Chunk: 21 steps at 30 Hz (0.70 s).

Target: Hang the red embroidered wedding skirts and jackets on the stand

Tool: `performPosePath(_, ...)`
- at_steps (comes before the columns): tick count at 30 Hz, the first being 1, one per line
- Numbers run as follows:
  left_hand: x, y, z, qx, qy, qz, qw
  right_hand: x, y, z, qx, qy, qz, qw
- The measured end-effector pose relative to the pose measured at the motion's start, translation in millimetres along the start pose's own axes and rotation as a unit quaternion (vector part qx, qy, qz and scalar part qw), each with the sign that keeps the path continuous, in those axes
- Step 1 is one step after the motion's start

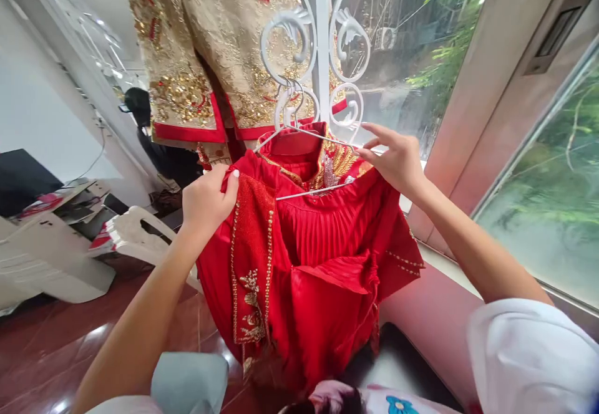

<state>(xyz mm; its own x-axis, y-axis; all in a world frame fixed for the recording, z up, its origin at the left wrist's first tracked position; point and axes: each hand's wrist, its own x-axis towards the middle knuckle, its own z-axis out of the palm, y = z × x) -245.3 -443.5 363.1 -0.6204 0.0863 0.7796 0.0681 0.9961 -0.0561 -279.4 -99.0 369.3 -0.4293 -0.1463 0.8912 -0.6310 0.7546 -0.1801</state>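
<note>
A red pleated skirt [322,233] with beaded gold trim hangs in front of me on a white wire hanger [322,136]. At the skirt's left top edge my left hand [208,196] is closed, with its thumb over the red cloth. My right hand [393,155] pinches at the hanger's right end, beside the skirt's waist; part of its grip is hidden. Behind the skirt, a red jacket with a stand-up collar [299,143] and gold embroidery shows. Several hanger hooks [292,99] hang together from a white scrollwork rack [322,40].
A gold sequined garment [234,46] with red hems hangs behind, on the left. Windows [397,46] line the right side above a pink ledge [435,320]. A black seat [397,364] stands below the skirt, and a white plastic chair [145,239] is at left.
</note>
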Motion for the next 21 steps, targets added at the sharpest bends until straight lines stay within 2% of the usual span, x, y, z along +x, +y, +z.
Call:
performPosePath(3,1.0,-5.2,7.2,0.001,0.022,0.007,1.0,-28.5,12.7,-27.9,-0.031,0.035,-0.003,0.999)
performPosePath(5,2.1,-10.9,13.4,-0.02,0.048,0.027,0.998,-41.4,21.5,-45.6,-0.034,-0.001,-0.019,0.999)
performPosePath(8,4.0,-18.3,21.5,-0.066,0.089,0.07,0.991,-50.7,32.9,-65.3,-0.016,-0.169,-0.063,0.984)
performPosePath(10,5.0,-21.0,24.8,-0.086,0.11,0.087,0.986,-55.0,37.2,-72.0,-0.024,-0.299,-0.056,0.952)
performPosePath(12,5.4,-21.8,26.9,-0.099,0.125,0.098,0.982,-62.8,38.7,-72.4,-0.044,-0.396,-0.017,0.917)
performPosePath(13,5.5,-21.8,27.7,-0.104,0.133,0.1,0.981,-69.1,38.5,-70.1,-0.054,-0.429,0.014,0.902)
performPosePath(15,5.3,-21.4,29.8,-0.107,0.147,0.102,0.978,-87.3,36.5,-59.3,-0.072,-0.458,0.088,0.882)
performPosePath(17,5.2,-21.1,32.5,-0.111,0.159,0.101,0.976,-112.8,32.7,-40.0,-0.093,-0.449,0.164,0.873)
performPosePath(21,5.2,-20.8,37.6,-0.123,0.172,0.106,0.972,-171.8,21.4,14.5,-0.093,-0.43,0.285,0.852)
